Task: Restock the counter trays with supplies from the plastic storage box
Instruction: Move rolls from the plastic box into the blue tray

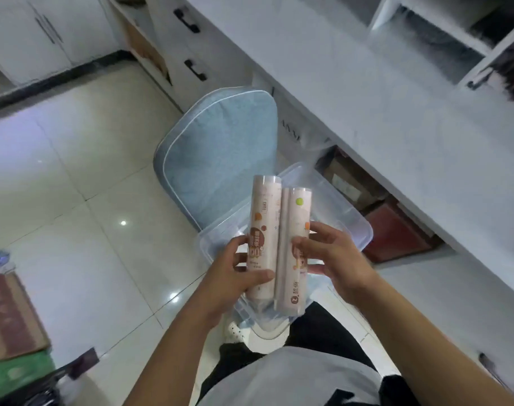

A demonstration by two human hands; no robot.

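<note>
Two long pale pink tubes of packaged supplies stand side by side above the clear plastic storage box (pixel 342 213) on the floor. My left hand (pixel 238 273) grips the left tube (pixel 264 212), which has a brown printed label. My right hand (pixel 333 259) holds the right tube (pixel 295 227), marked with a green dot near its top. Both tubes point away from me, nearly touching. The box's inside is mostly hidden behind the tubes and hands. No counter trays are clearly visible.
A blue padded chair (pixel 217 150) stands just beyond the box. The white counter (pixel 367 92) runs diagonally on the right, with cardboard and red boxes (pixel 396 232) on its lower shelf. Cartons (pixel 9 315) lie on the tiled floor at left.
</note>
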